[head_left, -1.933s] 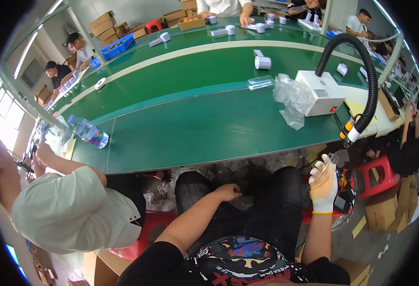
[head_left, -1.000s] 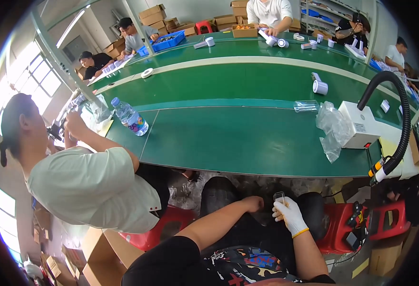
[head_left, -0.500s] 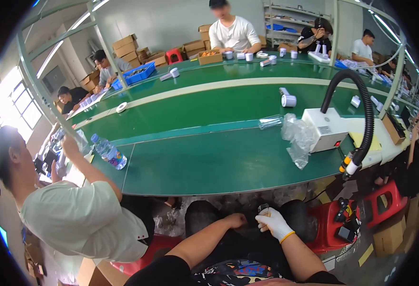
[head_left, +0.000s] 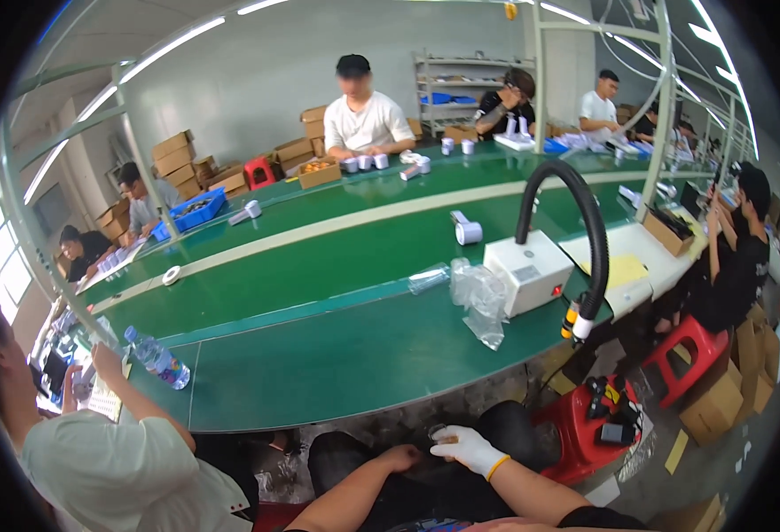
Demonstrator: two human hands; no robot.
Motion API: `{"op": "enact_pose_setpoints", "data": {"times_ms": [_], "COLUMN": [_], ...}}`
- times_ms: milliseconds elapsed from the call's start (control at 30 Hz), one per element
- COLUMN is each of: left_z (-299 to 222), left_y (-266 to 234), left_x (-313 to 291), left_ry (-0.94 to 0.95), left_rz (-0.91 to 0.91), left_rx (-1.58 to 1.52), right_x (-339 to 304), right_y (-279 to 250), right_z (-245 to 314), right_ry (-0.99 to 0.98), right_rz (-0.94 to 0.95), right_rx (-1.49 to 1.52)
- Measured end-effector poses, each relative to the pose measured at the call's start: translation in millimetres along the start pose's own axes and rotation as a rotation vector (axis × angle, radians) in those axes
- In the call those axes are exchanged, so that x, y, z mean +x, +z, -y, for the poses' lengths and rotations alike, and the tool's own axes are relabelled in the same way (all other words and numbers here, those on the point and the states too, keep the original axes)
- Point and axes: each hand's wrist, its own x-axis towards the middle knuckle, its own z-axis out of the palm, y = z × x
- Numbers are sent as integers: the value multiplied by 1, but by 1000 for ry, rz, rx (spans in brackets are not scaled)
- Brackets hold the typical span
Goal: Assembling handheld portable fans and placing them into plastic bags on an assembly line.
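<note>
My left hand (head_left: 401, 458) is bare and rests low over my lap, its fingers curled in. Whether anything is inside it is hidden. Just to its right, my right hand (head_left: 468, 450) wears a white glove with a yellow cuff. Its thumb and fingers are closed round a small dark-rimmed object (head_left: 440, 432), too small and blurred to name. Both hands are below the front edge of the green workbench (head_left: 292, 377), apart from each other and touching nothing on it.
A white box-shaped machine (head_left: 525, 270) with a black bent hose stands at the right, beside crumpled clear plastic (head_left: 480, 301). A water bottle (head_left: 157, 357) is at the left, near a co-worker (head_left: 128, 470). A red stool (head_left: 589, 430) holding dark items stands to my right.
The view has turned right and up, so the bench and machine appear farther left and lower. My hands stay close together over my lap, with the right one still closed round the small object.
</note>
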Motion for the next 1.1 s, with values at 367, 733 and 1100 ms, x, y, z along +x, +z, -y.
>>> {"op": "enact_pose_setpoints", "data": {"times_ms": [367, 733, 1100], "left_z": [-21, -15, -26], "left_y": [-19, -21, -24], "left_x": [-21, -21, -27], "left_ry": [-6, -75, -80], "left_rz": [0, 59, 33], "left_rx": [-10, -47, -111], "right_x": [-18, -19, -13], "right_y": [8, 9, 8], "right_z": [40, 44, 32], "right_ry": [79, 79, 15], "right_rz": [2, -44, -27], "right_rx": [-157, -66, -286]}}
